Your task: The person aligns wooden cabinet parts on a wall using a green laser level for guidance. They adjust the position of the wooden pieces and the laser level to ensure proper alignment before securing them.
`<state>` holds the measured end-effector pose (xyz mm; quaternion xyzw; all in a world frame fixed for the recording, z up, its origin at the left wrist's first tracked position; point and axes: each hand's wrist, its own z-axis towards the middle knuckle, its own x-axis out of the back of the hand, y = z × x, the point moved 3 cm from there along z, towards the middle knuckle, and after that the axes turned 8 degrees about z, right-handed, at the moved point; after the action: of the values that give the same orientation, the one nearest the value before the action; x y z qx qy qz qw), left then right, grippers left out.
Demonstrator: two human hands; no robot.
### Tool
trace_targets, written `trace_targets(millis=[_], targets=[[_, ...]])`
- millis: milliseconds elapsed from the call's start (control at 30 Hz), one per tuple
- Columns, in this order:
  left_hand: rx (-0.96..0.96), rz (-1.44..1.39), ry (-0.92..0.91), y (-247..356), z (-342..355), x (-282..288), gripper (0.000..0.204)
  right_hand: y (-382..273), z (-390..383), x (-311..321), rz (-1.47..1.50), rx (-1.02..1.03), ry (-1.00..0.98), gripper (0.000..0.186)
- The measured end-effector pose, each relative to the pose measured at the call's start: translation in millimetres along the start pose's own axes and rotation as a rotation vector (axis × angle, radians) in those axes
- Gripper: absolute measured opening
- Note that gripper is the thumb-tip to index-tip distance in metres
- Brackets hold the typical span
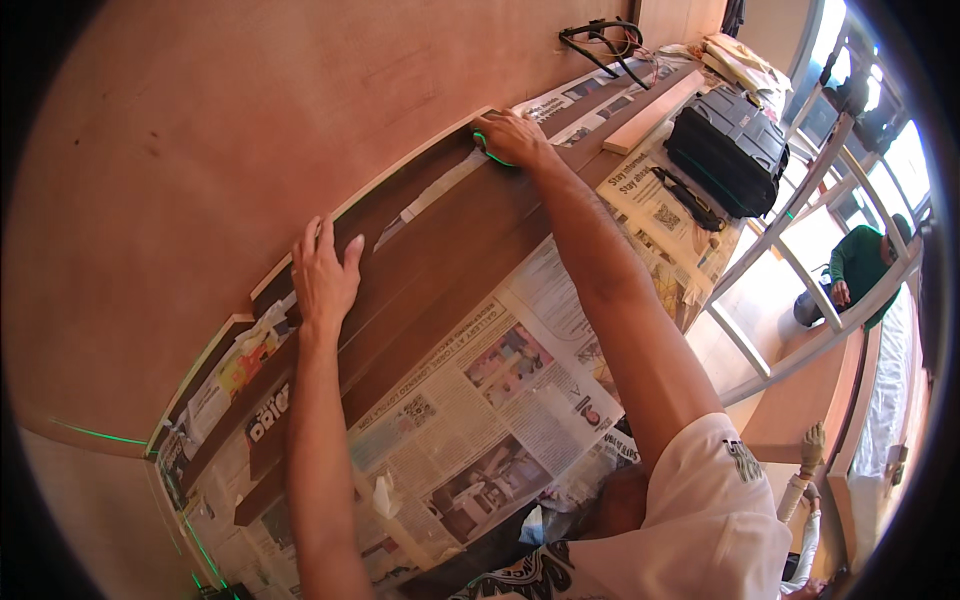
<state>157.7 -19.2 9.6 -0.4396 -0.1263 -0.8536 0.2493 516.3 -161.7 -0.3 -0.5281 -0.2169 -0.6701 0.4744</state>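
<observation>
My left hand (325, 275) rests on a long, dark brown strip with a pale top edge (424, 178), lying along the plywood wall (190, 120), fingers stretched over the edge and thumb apart. Farther along, my right hand (505, 138) has its fingers curled round the same strip, with a green laser line falling on it. Below the strip are brown boards (430, 270), torn paper and a surface covered in taped newspaper (515, 400).
At upper right are a black case (725, 145), a black tool (685, 195), a pale batten (650, 115) and black cables (600, 45). A metal ladder-like frame (745, 340) stands right, beside a person in green (855, 265). Another person's gloved hand (812, 445) shows lower right.
</observation>
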Motion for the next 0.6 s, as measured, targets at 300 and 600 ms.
trace_targets(millis=[300,600], targets=[[0.184,0.104,-0.084,34,5,-28,0.058,58,-1,2,0.009,0.031,0.023,0.033],[0.257,0.219,-0.063,34,-1,-21,0.058,53,-1,-9,0.066,-0.026,0.161,0.031]])
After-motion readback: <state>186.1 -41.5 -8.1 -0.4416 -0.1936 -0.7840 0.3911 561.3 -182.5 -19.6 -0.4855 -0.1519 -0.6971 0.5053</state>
